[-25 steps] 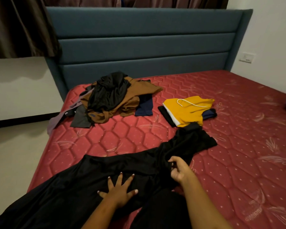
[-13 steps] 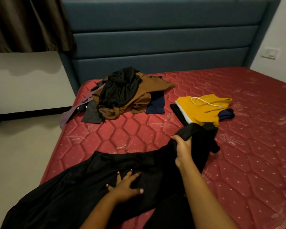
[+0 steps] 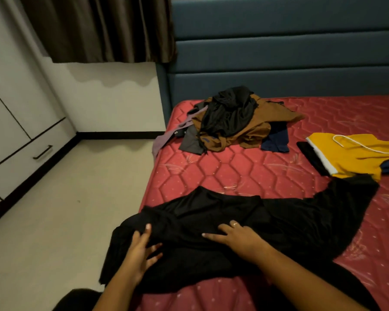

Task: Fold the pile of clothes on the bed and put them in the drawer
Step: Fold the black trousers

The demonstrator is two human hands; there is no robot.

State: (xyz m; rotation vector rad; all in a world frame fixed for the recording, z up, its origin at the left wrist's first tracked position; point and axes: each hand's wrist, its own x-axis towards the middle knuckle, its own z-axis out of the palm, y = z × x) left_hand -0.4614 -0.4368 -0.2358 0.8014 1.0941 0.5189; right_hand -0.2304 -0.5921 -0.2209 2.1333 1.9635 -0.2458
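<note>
Right hand (image 3: pixel 238 239): released, fingers spread flat on the middle of the black garment (image 3: pixel 301 221); half a second ago it gripped the garment's far end, raised beside the yellow top (image 3: pixel 355 156).
Left hand (image 3: pixel 142 248): unclenched, fingers straight, resting on the garment's left part at the left edge of the mattress (image 3: pixel 245 173); earlier it pressed nearer the middle.
Black garment: now all laid down across the mattress's near left corner, left end over the edge, right end touching the yellow top.
Pile of clothes (image 3: pixel 234 122): unmoved, far left corner by the headboard (image 3: pixel 279 52).
Drawer (image 3: pixel 27 162): newly in view, left across the floor, closed.
</note>
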